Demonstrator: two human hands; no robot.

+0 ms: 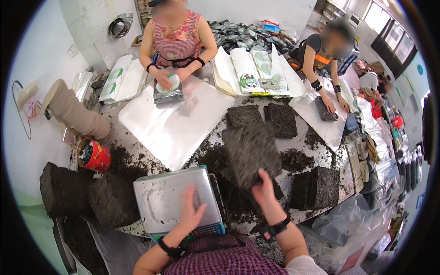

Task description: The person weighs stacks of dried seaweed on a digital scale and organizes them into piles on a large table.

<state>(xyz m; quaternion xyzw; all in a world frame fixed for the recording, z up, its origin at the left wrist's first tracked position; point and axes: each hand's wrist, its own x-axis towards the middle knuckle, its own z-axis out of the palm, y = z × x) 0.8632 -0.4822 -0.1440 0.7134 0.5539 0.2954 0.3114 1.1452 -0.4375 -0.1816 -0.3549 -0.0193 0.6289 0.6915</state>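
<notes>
My right hand (264, 189) grips the near edge of a square, dark slab that looks like pressed dried seaweed (252, 151); motion blurs it. Over the steel pan of a digital weighing scale (161, 199), my left hand (190, 209) is spread with nothing in it; whether it touches the pan I cannot tell. Behind the held slab lie two similar slabs (243, 115) (282, 120). A thick stack of slabs (316, 188) stands to the right of my right hand. Two large dark blocks (65, 189) (111, 201) sit left of the scale.
Dark crumbs (295, 161) litter the table. A red tin (98, 158) and a leaning stack of round tan discs (74, 110) stand at left. Across the table, one person handles a wrapped pack (168, 92) on plastic sheets (172, 127); another presses a dark pack (325, 110) at right.
</notes>
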